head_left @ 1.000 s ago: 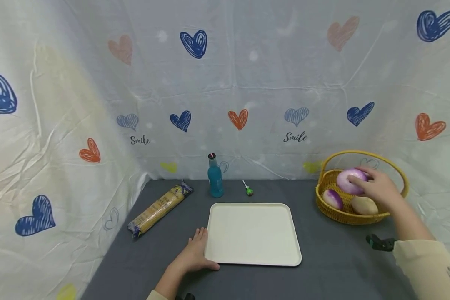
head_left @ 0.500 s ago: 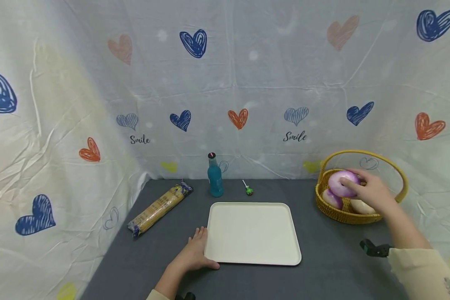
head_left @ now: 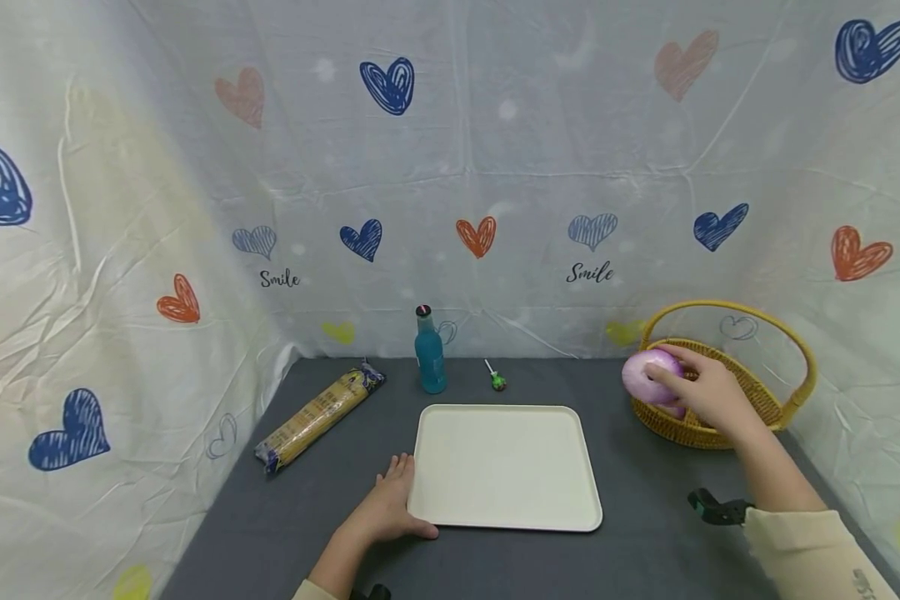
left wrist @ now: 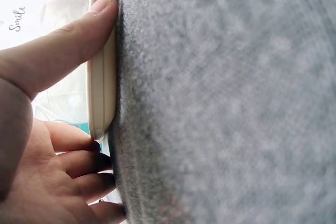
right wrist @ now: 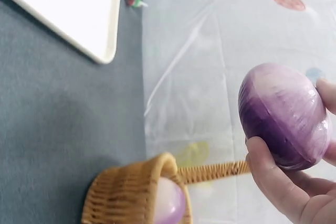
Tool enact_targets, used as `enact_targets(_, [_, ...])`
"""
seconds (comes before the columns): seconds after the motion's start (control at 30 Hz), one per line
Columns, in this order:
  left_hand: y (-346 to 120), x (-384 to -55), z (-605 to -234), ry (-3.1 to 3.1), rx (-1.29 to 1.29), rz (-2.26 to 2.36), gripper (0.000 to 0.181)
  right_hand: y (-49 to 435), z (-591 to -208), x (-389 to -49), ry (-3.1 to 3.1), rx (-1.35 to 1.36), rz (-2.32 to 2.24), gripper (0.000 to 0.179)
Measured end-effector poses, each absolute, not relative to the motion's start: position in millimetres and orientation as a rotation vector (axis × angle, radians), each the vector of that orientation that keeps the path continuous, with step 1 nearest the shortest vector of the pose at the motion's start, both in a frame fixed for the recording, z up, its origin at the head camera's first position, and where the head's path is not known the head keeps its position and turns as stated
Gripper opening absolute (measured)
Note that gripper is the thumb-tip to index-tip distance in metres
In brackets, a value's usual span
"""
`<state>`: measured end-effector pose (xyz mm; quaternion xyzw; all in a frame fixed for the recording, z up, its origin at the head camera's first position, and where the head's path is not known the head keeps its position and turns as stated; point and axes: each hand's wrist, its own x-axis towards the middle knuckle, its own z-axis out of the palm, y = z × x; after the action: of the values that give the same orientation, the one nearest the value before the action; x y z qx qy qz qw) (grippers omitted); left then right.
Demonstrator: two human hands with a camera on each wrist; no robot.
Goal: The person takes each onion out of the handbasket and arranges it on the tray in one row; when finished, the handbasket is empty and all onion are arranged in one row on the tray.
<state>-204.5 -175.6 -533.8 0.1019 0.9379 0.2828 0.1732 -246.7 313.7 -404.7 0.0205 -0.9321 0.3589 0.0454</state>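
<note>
The right hand (head_left: pixel 708 392) grips a purple onion (head_left: pixel 645 379) in curled fingers, apparently above the basket (head_left: pixel 671 429); the tray (head_left: pixel 504 467) lies leftward, nearer the person, touching the left hand (head_left: pixel 390 504), fingers extended.

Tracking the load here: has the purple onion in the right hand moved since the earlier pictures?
Yes. In the head view, the purple onion has moved left, from near the middle of the basket to overlap its left rim.

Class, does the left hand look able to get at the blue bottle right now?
Likely yes: the left hand only touches the tray, and nothing stands between it and the blue bottle, though it would have to reach farther forward.
</note>
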Motion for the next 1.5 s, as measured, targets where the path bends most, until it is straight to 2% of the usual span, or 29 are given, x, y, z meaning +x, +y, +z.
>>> enact_targets(0.4, [-177, -205, -539, 2.66, 0.299, 0.822, 0.131, 277, -412, -248, -2.79, 0.152, 1.199, 0.067])
enact_targets(0.73, [-175, -204, -539, 2.647, 0.316, 0.854, 0.131, 241, -418, -245, -2.761, 0.155, 1.364, 0.069])
enact_targets(1.5, [-180, -203, -536, 2.649, 0.305, 0.909, 0.129, 149, -454, -248, -2.572, 0.215, 1.699, 0.06])
